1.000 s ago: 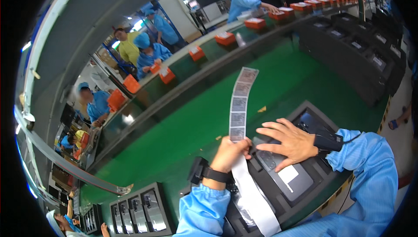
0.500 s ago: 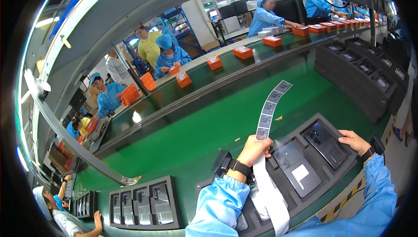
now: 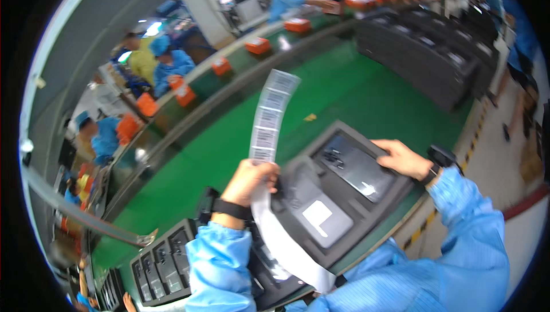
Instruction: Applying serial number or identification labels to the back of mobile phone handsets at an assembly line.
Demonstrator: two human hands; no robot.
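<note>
My left hand (image 3: 249, 183) is closed on a strip of printed labels (image 3: 272, 108). The label end stands up above my fingers, and the strip's white tail (image 3: 286, 254) curls down over the tray. My right hand (image 3: 404, 160) holds the right rim of a black tray (image 3: 338, 130), fingertips reaching over to the edge of a dark phone (image 3: 361, 169) in its slot; fingers beneath the rim are hidden. Beside it lies a grey phone (image 3: 292, 217) with a white label (image 3: 321, 218). The tray's left part is partly covered by my left arm and the strip.
The tray rests on a green bench (image 3: 223, 140). Stacked black trays (image 3: 424, 54) stand at the far right. Another tray of phones (image 3: 166, 266) lies at the left. Beyond, orange boxes (image 3: 258, 45) line a conveyor, where co-workers in blue (image 3: 172, 65) sit.
My view has swung right, so the tray, both hands and the bench appear further left. Both hands keep their places, the left still on the label strip and the right at the tray's edge.
</note>
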